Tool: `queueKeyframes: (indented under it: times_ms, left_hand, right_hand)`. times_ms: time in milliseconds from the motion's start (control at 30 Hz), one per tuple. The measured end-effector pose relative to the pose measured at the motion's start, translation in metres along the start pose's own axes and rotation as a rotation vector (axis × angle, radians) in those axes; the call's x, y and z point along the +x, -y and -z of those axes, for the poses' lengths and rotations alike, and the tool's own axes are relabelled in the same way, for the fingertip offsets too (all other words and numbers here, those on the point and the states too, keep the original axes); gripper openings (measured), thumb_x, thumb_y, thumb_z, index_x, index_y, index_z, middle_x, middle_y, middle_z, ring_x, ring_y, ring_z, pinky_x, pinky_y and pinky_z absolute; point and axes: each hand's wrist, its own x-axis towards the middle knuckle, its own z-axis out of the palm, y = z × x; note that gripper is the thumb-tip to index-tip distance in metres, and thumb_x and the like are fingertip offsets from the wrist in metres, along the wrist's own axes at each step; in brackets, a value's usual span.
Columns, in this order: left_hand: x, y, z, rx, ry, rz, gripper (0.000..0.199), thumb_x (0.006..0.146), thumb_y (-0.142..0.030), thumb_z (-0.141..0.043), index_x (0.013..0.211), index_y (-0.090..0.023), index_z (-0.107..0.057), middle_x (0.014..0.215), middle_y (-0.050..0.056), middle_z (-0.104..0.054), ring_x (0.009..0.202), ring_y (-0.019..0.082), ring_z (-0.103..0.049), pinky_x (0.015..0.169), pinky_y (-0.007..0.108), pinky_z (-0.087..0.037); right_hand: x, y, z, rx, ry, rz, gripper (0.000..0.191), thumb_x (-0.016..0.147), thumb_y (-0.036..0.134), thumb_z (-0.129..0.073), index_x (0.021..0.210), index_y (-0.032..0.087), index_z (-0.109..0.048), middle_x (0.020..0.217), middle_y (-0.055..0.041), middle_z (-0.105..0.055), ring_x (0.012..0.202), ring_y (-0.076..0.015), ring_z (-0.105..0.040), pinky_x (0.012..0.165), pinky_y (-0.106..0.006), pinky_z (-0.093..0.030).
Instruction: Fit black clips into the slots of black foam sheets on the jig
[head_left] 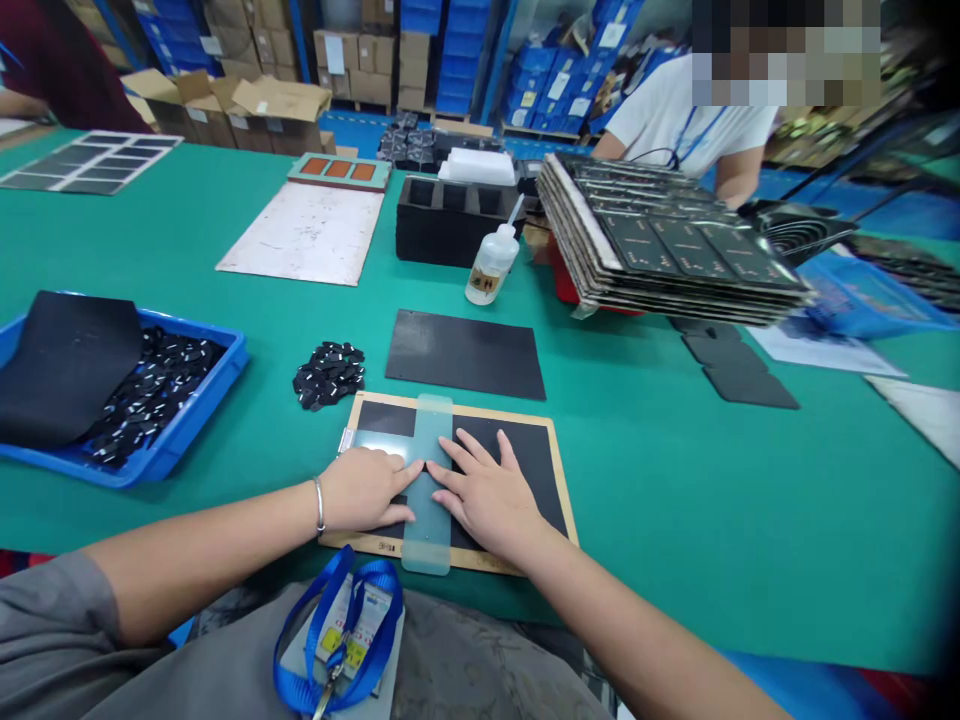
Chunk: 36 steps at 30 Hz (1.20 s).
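In front of me lies a wood-edged board [564,478] with a black surface, crossed by a pale translucent strip [429,535]. My left hand [364,488] rests at the strip's left side, index finger stretched onto it and thumb apart. From the other side my right hand [487,492] lies flat with fingers spread over the strip and the black surface. Between the two index fingertips sits a tiny black piece [425,466], partly covered, its kind too small to tell. A pile of small black pieces with white marks [330,375] lies just beyond the board.
A black sheet [466,353] lies behind the board. To the left stands a blue tray [196,405] of black pieces. Farther back are a squeeze bottle [493,265], a black foam block [431,235] and a tall stack of panels [660,240]. Two people are across the table.
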Motion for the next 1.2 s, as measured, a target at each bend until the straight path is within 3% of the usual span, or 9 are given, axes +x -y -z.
queueKeyframes:
  times_ms: [133, 233, 333, 467, 567, 767, 900, 1100, 1200]
  left_hand:
    - [-0.003, -0.014, -0.001, -0.067, 0.022, -0.03, 0.103, 0.056, -0.079, -0.054, 0.132, -0.01, -0.041, 0.091, 0.012, -0.064, 0.077, 0.026, -0.062, 0.062, 0.032, -0.045]
    - [-0.002, -0.035, -0.008, -0.063, 0.048, -0.087, 0.1, 0.058, -0.075, -0.057, 0.133, -0.011, -0.04, 0.085, 0.011, -0.065, 0.07, 0.025, -0.062, 0.057, 0.032, -0.045]
    - [-0.006, -0.05, -0.011, -0.022, -0.055, -0.129, 0.081, 0.063, -0.059, -0.062, 0.129, -0.015, -0.045, 0.076, 0.007, -0.065, 0.06, 0.023, -0.06, 0.049, 0.03, -0.041]
    - [-0.033, -0.044, 0.002, -0.167, -0.478, -0.152, 0.058, 0.07, -0.031, -0.056, 0.127, -0.02, -0.045, 0.061, 0.0, -0.058, 0.052, 0.018, -0.054, 0.047, 0.027, -0.038]
    - [-0.065, -0.029, 0.018, -0.282, -0.645, -0.116, 0.058, 0.075, -0.026, -0.054, 0.131, -0.021, -0.039, 0.061, -0.002, -0.053, 0.056, 0.015, -0.053, 0.053, 0.026, -0.041]
    - [-0.108, -0.016, 0.033, -0.293, -0.771, 0.067, 0.061, 0.079, -0.024, -0.054, 0.136, -0.021, -0.033, 0.055, -0.005, -0.044, 0.046, 0.011, -0.044, 0.047, 0.021, -0.04]
    - [-0.113, -0.015, 0.032, -0.264, -0.799, 0.121, 0.06, 0.08, -0.027, -0.053, 0.136, -0.023, -0.033, 0.055, -0.005, -0.047, 0.043, 0.01, -0.044, 0.045, 0.02, -0.041]
    - [-0.111, -0.015, 0.031, -0.279, -0.831, 0.129, 0.058, 0.08, -0.026, -0.054, 0.135, -0.024, -0.035, 0.053, -0.006, -0.044, 0.043, 0.01, -0.043, 0.045, 0.019, -0.041]
    - [-0.109, -0.016, 0.033, -0.284, -0.818, 0.108, 0.058, 0.081, -0.026, -0.053, 0.135, -0.024, -0.034, 0.054, -0.005, -0.044, 0.044, 0.01, -0.043, 0.046, 0.019, -0.041]
  right_hand:
    - [-0.015, -0.027, 0.001, 0.127, -0.02, -0.052, 0.048, 0.09, 0.046, -0.041, 0.136, 0.034, -0.035, 0.143, -0.001, -0.033, 0.132, -0.0228, -0.026, 0.108, -0.054, -0.011]
    - [-0.033, -0.055, 0.0, 0.089, -0.182, -0.477, 0.052, 0.09, 0.043, -0.038, 0.136, 0.018, -0.037, 0.139, -0.0109, -0.039, 0.13, -0.0249, -0.031, 0.106, -0.052, -0.022]
    - [-0.049, -0.07, -0.008, 0.046, -0.143, -0.76, 0.059, 0.088, 0.046, -0.038, 0.135, 0.009, -0.037, 0.14, -0.0175, -0.034, 0.13, -0.0303, -0.03, 0.101, -0.056, -0.027]
    - [-0.058, -0.061, -0.02, 0.07, -0.105, -0.775, 0.061, 0.089, 0.044, -0.034, 0.138, 0.008, -0.032, 0.143, -0.0169, -0.029, 0.132, -0.0268, -0.027, 0.104, -0.052, -0.026]
    - [-0.057, -0.05, -0.021, 0.099, -0.144, -0.784, 0.054, 0.089, 0.04, -0.034, 0.134, 0.011, -0.039, 0.144, -0.0135, -0.029, 0.133, -0.0253, -0.025, 0.106, -0.052, -0.023]
    - [-0.057, -0.053, -0.022, 0.2, -0.152, -0.872, 0.06, 0.087, 0.037, -0.039, 0.138, 0.007, -0.031, 0.143, -0.0159, -0.029, 0.133, -0.0254, -0.024, 0.106, -0.052, -0.024]
    - [-0.061, -0.053, -0.023, 0.218, -0.204, -0.831, 0.058, 0.085, 0.034, -0.041, 0.137, 0.011, -0.033, 0.143, -0.0137, -0.03, 0.133, -0.0249, -0.024, 0.106, -0.054, -0.022]
    - [-0.073, -0.047, -0.015, 0.247, -0.566, -0.608, 0.047, 0.086, 0.031, -0.038, 0.129, 0.015, -0.047, 0.132, -0.0104, -0.048, 0.123, -0.0232, -0.041, 0.102, -0.044, -0.035]
    - [-0.075, -0.046, -0.019, 0.19, -0.514, -0.581, 0.046, 0.086, 0.031, -0.036, 0.125, 0.012, -0.051, 0.131, -0.0117, -0.048, 0.122, -0.0241, -0.043, 0.103, -0.043, -0.034]
